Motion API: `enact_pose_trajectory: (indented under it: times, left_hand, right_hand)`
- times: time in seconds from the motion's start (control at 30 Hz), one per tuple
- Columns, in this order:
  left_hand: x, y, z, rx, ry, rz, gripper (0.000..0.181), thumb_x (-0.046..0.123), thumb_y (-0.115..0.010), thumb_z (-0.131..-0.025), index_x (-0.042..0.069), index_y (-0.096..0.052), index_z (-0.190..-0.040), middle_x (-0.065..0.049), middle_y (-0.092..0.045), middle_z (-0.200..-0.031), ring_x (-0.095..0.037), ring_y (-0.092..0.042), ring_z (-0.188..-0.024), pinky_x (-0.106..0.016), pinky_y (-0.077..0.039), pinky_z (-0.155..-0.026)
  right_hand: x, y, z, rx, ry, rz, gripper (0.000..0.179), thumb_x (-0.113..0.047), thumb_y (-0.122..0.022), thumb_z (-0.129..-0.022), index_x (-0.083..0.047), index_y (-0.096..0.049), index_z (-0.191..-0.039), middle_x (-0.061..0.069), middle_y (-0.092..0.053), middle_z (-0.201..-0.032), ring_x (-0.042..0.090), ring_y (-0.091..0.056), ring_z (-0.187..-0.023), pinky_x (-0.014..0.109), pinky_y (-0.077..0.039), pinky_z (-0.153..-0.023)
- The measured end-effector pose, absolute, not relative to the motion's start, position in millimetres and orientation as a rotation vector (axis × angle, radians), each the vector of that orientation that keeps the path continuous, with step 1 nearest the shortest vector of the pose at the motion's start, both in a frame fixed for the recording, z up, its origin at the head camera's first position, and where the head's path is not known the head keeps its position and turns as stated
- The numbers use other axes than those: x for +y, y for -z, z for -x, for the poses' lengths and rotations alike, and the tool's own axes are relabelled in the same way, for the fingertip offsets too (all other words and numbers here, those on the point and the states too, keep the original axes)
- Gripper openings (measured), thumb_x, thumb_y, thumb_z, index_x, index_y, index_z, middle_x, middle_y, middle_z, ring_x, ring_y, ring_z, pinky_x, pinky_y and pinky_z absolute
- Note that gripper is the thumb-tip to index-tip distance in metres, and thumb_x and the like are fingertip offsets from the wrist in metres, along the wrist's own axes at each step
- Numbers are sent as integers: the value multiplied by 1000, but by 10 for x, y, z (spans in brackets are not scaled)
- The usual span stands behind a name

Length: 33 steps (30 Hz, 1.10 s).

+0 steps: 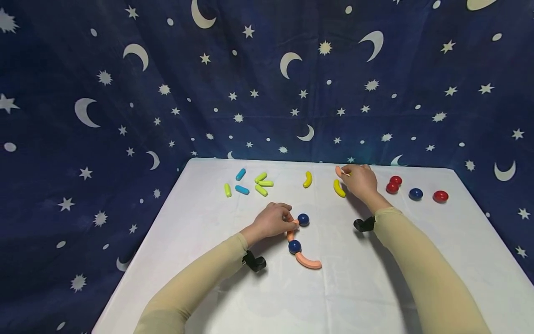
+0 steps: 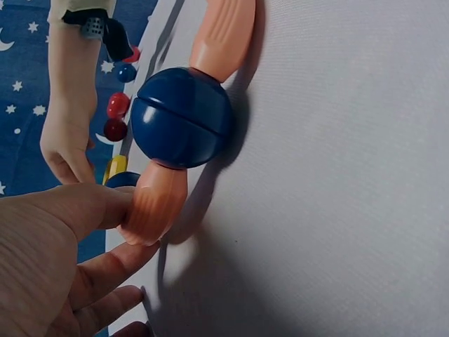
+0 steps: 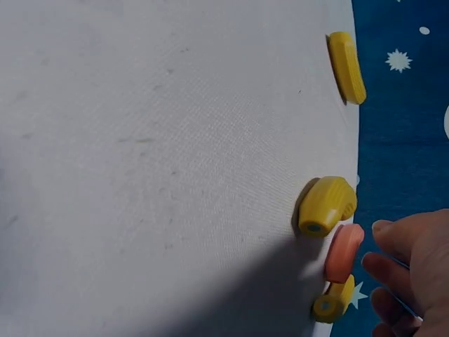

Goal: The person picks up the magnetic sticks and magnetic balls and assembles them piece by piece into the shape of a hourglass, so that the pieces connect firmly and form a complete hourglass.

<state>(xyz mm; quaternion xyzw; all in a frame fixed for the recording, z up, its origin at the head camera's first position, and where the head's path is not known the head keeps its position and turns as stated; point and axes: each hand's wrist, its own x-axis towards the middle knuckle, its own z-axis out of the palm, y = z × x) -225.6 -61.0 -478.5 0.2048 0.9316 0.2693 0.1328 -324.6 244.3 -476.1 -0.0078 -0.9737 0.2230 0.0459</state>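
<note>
My left hand (image 1: 275,220) pinches a curved orange stick (image 2: 156,203) between thumb and fingers. That stick meets a blue ball (image 1: 294,246), and a second orange stick (image 1: 308,261) runs from the ball's other side. Just beyond the left fingertips lies another blue ball (image 1: 303,220). At the back of the table, my right hand (image 1: 359,181) is over an orange piece (image 3: 344,253), its fingers spread slightly apart and a small gap between them and the piece in the right wrist view. Yellow curved pieces (image 3: 327,206) (image 3: 334,300) lie on both sides of it.
Another yellow piece (image 1: 307,179) lies further left. Several lime-green sticks (image 1: 261,190) and two blue sticks (image 1: 242,189) are at the back left. Red balls (image 1: 440,196) and a blue ball (image 1: 416,194) sit at the back right. A starry cloth (image 1: 267,93) hangs behind the white table (image 1: 375,297).
</note>
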Motion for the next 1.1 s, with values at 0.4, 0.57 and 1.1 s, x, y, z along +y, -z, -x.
enact_pose_trajectory:
  times: [0.4,0.57,1.1]
  left_hand:
    - [-603,4783,2250,2706,-770,-580,27,42,-77,-90,22,-70,-73,-5,-57,-146,-28,-51,-130,-36,-45,-99]
    - [-616,4784,2244,2713,-764,-583,27,43,-77,-90,23,-70,-72,-4,-58,-146,-27,-50,-131,-35,-45,-99]
    - [-602,4784,2254,2720,-721,-581,26,44,-77,-90,22,-73,-77,-3,-58,-145,-27,-51,-129,-35,-47,-96]
  right_hand:
    - [2347,4771,3445,-3043,-564,118,39,-27,-62,-102,3,-67,-127,20,-69,-109,39,-47,-99,49,-42,-80]
    - [2322,4757,3506,-3095,-528,154,38,-24,-63,-100,3,-67,-126,22,-68,-112,39,-48,-101,50,-44,-82]
    - [2247,4712,3449,-3020,-620,71,39,-26,-68,-98,0,-69,-127,16,-70,-102,34,-47,-93,44,-40,-73]
